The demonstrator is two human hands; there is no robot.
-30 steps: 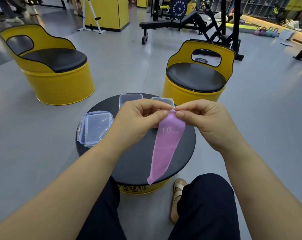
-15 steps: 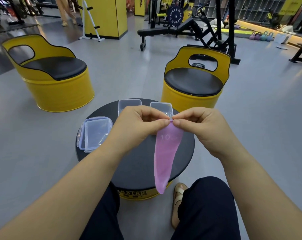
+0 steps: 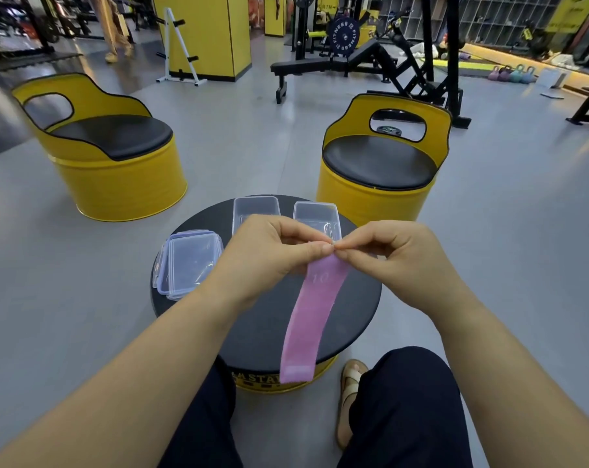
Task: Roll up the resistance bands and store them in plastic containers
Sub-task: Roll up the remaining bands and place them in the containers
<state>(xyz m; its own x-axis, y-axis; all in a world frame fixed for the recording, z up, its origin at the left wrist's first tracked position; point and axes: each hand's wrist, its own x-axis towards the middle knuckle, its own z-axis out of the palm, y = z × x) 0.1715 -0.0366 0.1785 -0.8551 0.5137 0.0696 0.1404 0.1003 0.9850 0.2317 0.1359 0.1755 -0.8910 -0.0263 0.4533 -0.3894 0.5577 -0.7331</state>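
Over the round black tabletop (image 3: 262, 332), the left hand (image 3: 272, 261) and right hand (image 3: 397, 261) pinch the top end of the pink fabric resistance band (image 3: 315, 309) with curled fingers (image 3: 306, 255). The rest hangs unrolled. Rolling seems barely started. Next come tight turns downward, then a clear plastic container (image 3: 256, 211) at the far edge.

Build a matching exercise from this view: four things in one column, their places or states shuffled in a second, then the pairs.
1. pink band
2. stacked lids
3. rightmost open container
4. sandal

A. on the floor beside the table
B. at the table's far edge
C. hanging, pinched by left hand and right hand
D. on the table's left side

Pairs: 1-C, 2-D, 3-B, 4-A
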